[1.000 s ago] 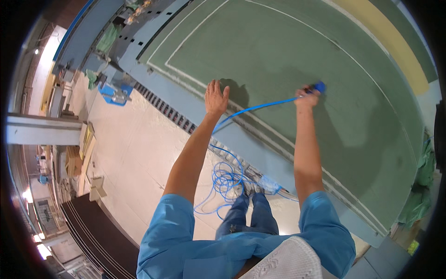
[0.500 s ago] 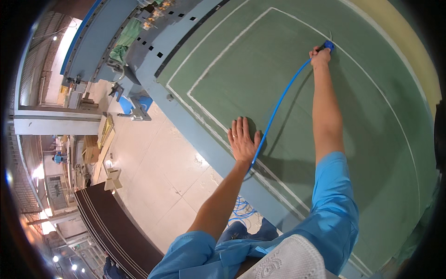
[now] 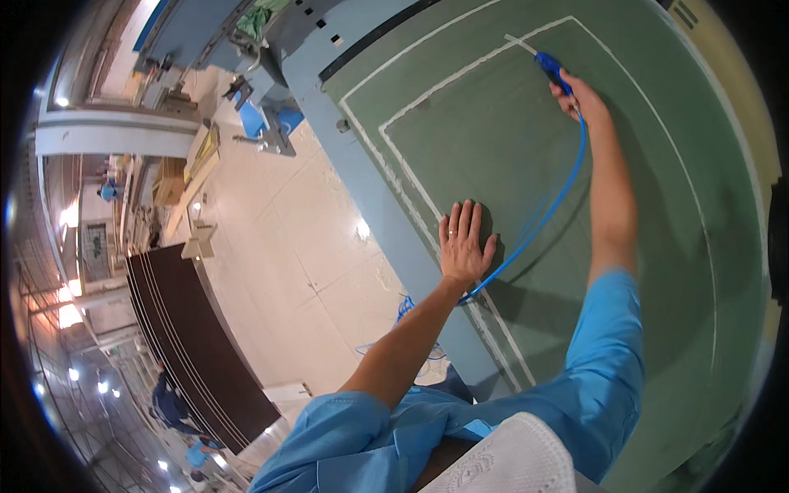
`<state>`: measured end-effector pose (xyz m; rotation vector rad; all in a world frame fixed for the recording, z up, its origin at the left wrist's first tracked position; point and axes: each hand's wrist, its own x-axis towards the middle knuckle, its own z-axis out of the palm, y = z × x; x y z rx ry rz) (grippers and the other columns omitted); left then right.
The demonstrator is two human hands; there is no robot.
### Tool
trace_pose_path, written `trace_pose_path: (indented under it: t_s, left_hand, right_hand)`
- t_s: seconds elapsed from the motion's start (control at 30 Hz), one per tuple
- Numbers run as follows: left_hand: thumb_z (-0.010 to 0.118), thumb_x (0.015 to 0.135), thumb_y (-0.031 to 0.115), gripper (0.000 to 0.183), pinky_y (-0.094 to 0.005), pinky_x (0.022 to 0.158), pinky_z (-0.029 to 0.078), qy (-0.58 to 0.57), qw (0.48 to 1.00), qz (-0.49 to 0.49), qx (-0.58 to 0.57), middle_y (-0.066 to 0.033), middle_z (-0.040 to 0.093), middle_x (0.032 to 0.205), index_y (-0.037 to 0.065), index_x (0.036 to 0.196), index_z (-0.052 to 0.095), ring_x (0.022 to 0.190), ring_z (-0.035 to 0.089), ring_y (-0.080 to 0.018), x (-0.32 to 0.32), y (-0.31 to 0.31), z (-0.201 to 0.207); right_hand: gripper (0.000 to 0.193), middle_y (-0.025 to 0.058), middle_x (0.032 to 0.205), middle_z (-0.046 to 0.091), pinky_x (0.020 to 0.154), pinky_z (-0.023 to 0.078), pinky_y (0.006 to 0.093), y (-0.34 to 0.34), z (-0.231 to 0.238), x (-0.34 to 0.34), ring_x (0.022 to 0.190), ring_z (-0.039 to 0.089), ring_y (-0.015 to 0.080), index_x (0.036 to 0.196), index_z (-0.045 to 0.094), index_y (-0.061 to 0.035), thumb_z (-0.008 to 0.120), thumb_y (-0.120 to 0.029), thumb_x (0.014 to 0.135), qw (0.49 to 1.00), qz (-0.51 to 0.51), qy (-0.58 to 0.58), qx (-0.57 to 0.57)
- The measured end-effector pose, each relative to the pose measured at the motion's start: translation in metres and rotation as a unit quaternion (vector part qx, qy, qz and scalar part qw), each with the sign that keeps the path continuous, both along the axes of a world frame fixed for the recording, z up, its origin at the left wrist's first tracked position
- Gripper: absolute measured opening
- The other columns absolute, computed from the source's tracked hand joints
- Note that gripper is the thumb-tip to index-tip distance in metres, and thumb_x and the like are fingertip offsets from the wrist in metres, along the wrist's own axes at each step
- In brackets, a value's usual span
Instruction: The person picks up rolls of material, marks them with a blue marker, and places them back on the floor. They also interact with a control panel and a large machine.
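A wide green work surface (image 3: 493, 156) with white lines on it spreads under my arms. My right hand (image 3: 587, 102) is stretched toward the far side, its fingers closed round a blue air blow gun (image 3: 548, 66). The thin pale nozzle of the gun points left and away, over the white line near the far left corner. From the gun's rear a blue air hose (image 3: 549, 215) curves back past my left wrist. My left hand (image 3: 465, 248) lies flat on the green surface near its left edge, fingers stretched, a ring on one of them.
A blue-grey machine frame (image 3: 362, 181) borders the surface on the left, with clamps and metal brackets (image 3: 267, 135) beyond. Coiled blue hose (image 3: 404, 308) lies on the tiled floor (image 3: 288, 238). A dark brown panel (image 3: 189, 337) and people (image 3: 171, 403) are farther left.
My right hand has turned the blow gun, so its nozzle now points left toward the inner line. The hose bows out to the right. My left hand stays flat; the whole view has shifted.
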<state>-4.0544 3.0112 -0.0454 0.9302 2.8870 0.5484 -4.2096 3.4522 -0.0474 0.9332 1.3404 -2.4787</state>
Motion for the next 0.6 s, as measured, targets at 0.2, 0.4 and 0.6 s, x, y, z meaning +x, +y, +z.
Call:
trace_pose_path:
  t_s: [0.2, 0.4, 0.6]
  left_hand:
    - [0.058, 0.096, 0.044, 0.072, -0.0538, 0.125, 0.018, -0.005, 0.999, 0.01, 0.042, -0.0132, 0.037, 0.162, 0.009, 0.156, 0.039, 0.153, 0.028, -0.0339, -0.001, -0.002, -0.006]
    - [0.064, 0.093, 0.038, 0.067, -0.0538, 0.121, 0.025, 0.011, 0.995, -0.004, 0.098, -0.0141, 0.045, 0.156, 0.011, 0.152, 0.046, 0.148, 0.036, -0.0362, 0.001, -0.009, -0.008]
    - [0.048, 0.103, 0.048, 0.067, -0.0544, 0.124, 0.019, 0.053, 0.998, -0.015, 0.009, -0.0157, 0.04, 0.16, 0.007, 0.155, 0.041, 0.152, 0.03, -0.0344, 0.005, -0.002, -0.006]
  right_hand:
    - [0.053, -0.0025, 0.065, 0.056, 0.037, 0.029, 0.0209, -0.044, 0.027, 0.148, 0.041, 0.037, 0.0031, 0.086, 0.06, -0.0113, 0.056, -0.062, 0.1, 0.955, 0.263, -0.129, 0.052]
    - [0.063, 0.0019, 0.065, 0.059, 0.04, 0.036, 0.0285, -0.034, 0.051, 0.365, 0.041, 0.041, 0.0075, 0.087, 0.064, -0.0059, 0.056, -0.068, 0.096, 0.931, 0.326, -0.101, 0.132]
    - [0.041, 0.0029, 0.071, 0.058, 0.041, 0.039, 0.0285, 0.018, 0.009, 0.614, 0.045, 0.047, 0.0102, 0.104, 0.062, -0.0045, 0.06, -0.045, 0.103, 0.802, -0.596, -0.011, 0.016]
